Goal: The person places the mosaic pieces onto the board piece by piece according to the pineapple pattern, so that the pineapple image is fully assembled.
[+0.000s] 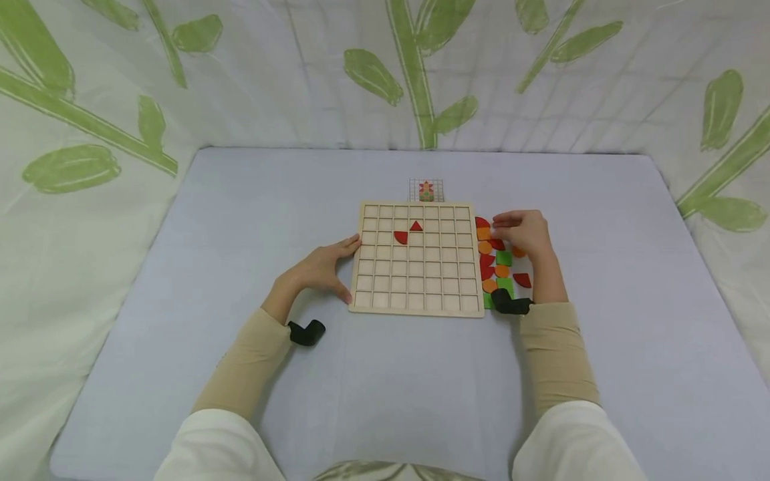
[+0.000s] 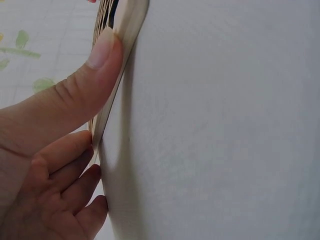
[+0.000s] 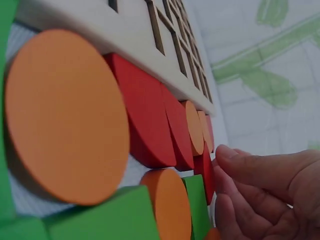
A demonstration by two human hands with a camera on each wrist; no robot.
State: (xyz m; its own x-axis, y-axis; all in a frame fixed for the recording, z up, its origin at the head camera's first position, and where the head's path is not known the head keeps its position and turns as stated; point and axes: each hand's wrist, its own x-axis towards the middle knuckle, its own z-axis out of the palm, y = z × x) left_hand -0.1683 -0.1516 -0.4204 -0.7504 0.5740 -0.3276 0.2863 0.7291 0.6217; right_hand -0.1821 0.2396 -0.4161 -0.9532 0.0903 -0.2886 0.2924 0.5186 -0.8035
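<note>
A square wooden grid board lies on the table. Its cells hold a red triangle and a red quarter-circle piece. My left hand rests against the board's left side, thumb near the front corner and fingers farther back; the left wrist view shows the thumb on the edge. Past the board's right side, my right hand hovers over the coloured pieces, thumb and index finger apart. In the right wrist view its fingertips are right beside a red piece.
Orange discs, green squares and red curved pieces lie along the board's right side. A red quarter-circle sits farther right. Behind the board is a small printed pattern card. Leaf-printed cloth hangs behind the table.
</note>
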